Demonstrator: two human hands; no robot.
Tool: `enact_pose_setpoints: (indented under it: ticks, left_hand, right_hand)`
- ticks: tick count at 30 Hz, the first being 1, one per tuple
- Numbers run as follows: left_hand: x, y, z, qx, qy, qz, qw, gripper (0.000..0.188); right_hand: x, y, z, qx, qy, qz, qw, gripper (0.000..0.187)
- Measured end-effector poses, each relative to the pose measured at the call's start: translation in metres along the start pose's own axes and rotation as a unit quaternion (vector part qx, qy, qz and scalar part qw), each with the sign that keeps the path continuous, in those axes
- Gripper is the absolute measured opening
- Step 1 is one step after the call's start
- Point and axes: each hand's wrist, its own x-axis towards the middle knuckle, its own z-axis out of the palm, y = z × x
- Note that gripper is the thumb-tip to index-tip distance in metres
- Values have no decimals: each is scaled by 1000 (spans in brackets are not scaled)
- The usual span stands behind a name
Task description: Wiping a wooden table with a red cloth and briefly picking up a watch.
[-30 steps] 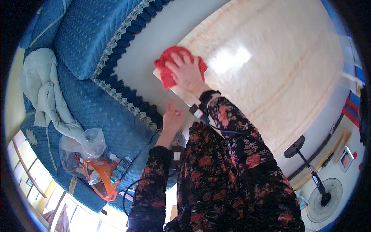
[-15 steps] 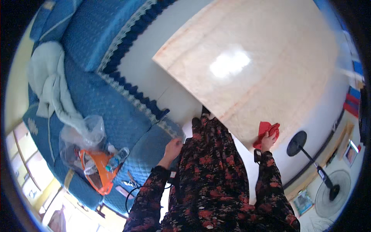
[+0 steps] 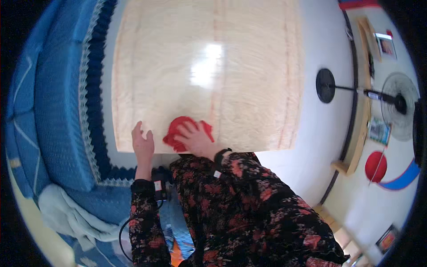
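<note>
– Sofa (image 3: 58, 111) can be seen at far left, blue quilted cover, edged w/ white lace trim (image 3: 83, 102). What's that on it, lower left?

– Pale blanket (image 3: 75, 216), all bunched up.

– k, & the left hand (image 3: 143, 149)?

– Held over the near left corner of the tabletop (image 3: 249, 89), which is cream w/ tan streaks. Thumb & fingers are apart, nothing seen gripped. Whether the surface is touched can't be told tbh. Dark wristband (image 3: 160, 189) w/ a cable is worn below it. Bit of orange stuff (image 3: 176, 254) can be made out at the bottom edge too.

– thx. Red cloth (image 3: 171, 138), where's it at rn?

– Laid on the tabletop, crumpled, right by the near edge, left of the middle. Partly covered by the right hand (image 3: 198, 139).

– Clamped or what?

– Nope, rested on from above, palm down, fingers spread across it. Whether a fold is pinched b/w them can't be told, too blurry. Dark floral sleeve (image 3: 267, 196) is worn on that arm.

– & far right?

– Standing fan (image 3: 372, 94), well apart from both hands. Its round black base (image 3: 325, 85) is set on white floor (image 3: 327, 133) near the tabletop. Red disc (image 3: 376, 165) & framed photo (image 3: 386, 46) can be spotted past that.
</note>
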Motion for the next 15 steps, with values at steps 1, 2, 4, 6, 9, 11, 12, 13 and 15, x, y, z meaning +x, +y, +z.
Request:
enact_pose_setpoints:
  ticks: [1,2,4,6,9,11,12,13,15]
  left_hand:
    - [14,12,-4,1,-14,17,1000,53]
    - [22,11,-8,56,6,96,994,55]
    - [41,4,-14,106,15,186,977,57]
    - [75,-25,-32,194,45,183,963,60]
    - [122,-109,-81,284,107,219,927,62]
    - [115,-144,-90,311,29,1,950,64]
    - [107,-136,-74,311,14,8,950,64]
    - [94,-116,-59,329,47,-5,943,64]
    - [91,-110,-63,352,88,-16,932,64]
  right_hand:
    - [1,8,1,-4,7,20,1000,46]
    - [1,14,5,12,16,-26,999,47]
    - [-5,42,8,22,25,-15,999,46]
    - [-24,91,-10,3,16,136,991,42]
    - [-83,162,-50,-96,202,396,890,36]
    - [-163,175,-46,-194,4,700,688,45]
    - [-219,172,-47,-81,187,742,639,52]
    - [-237,150,-39,-76,214,789,572,54]
    - [-265,101,-8,-74,291,788,537,59]
